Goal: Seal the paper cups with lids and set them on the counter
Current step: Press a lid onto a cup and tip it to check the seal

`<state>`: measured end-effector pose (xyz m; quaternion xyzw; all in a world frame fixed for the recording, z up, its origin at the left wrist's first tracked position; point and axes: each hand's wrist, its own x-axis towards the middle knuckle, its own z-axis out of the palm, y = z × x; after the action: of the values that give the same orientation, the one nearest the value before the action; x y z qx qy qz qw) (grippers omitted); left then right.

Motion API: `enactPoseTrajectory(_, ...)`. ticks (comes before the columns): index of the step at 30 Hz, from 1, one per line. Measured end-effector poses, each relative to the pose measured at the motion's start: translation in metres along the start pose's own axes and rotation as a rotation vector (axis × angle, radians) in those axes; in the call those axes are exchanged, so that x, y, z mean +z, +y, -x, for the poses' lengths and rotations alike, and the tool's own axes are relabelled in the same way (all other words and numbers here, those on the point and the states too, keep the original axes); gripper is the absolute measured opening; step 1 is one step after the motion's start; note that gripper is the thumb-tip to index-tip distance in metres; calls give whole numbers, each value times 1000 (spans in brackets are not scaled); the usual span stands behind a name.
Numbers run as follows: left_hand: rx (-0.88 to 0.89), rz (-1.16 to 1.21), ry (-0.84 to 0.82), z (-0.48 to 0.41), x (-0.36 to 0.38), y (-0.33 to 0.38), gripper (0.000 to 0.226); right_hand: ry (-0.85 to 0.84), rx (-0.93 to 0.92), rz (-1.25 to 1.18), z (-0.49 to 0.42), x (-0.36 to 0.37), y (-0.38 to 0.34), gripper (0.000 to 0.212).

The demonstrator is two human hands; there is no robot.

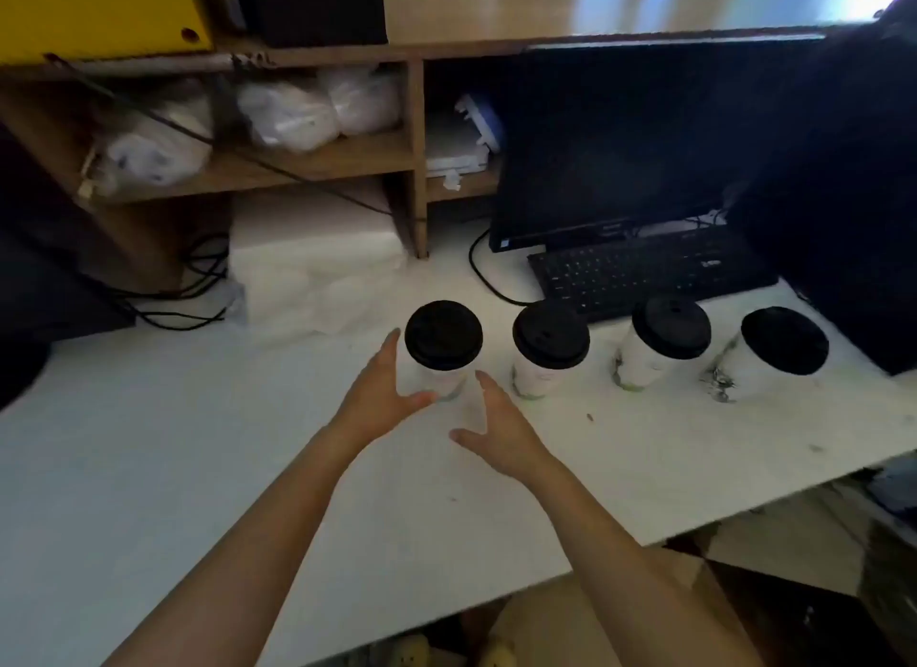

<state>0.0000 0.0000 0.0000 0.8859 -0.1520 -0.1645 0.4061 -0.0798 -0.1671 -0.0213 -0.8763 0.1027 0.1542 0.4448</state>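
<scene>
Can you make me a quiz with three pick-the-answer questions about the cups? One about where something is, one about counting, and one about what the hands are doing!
1. Where is the keyboard?
A. Behind the cups, in front of the monitor
B. On the wooden shelf
C. Under the counter

2. How many paper cups with black lids stand on the counter?
A. Two
B. Four
C. Six

3. What are the two hands doing?
A. Pressing keys
B. Lifting a lid off
C. Open, either side of the leftmost cup

Answers:
1. A, the keyboard lies just past the row of cups, below the dark monitor.
2. B, four lidded cups stand in one row.
3. C, the left hand and right hand are spread open around the cup's base, and its lid is on.
</scene>
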Motion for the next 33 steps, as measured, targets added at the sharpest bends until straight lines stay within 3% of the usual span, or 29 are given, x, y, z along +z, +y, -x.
enactPoseTrajectory(2,18,117,35,-10,-1,1,101,124,-86,-30,-16,7,-8,91)
enactPoseTrajectory(5,43,260,43,-21,4,1,88,247,-104,-208,-39,14,-18,84)
enactPoseTrajectory(10,44,371,76,-23,10,1,78,340,-127,-412,-55,20,-17,69)
enactPoseTrajectory(29,-33,443,198,115,23,-21,71,104,-224,-358,39,65,-5,63)
enactPoseTrajectory(31,-67,482,185,115,18,-27,66,52,-199,-299,37,59,-1,59)
enactPoseTrajectory(33,-149,565,320,112,8,-27,56,124,-91,-336,35,47,-1,47)
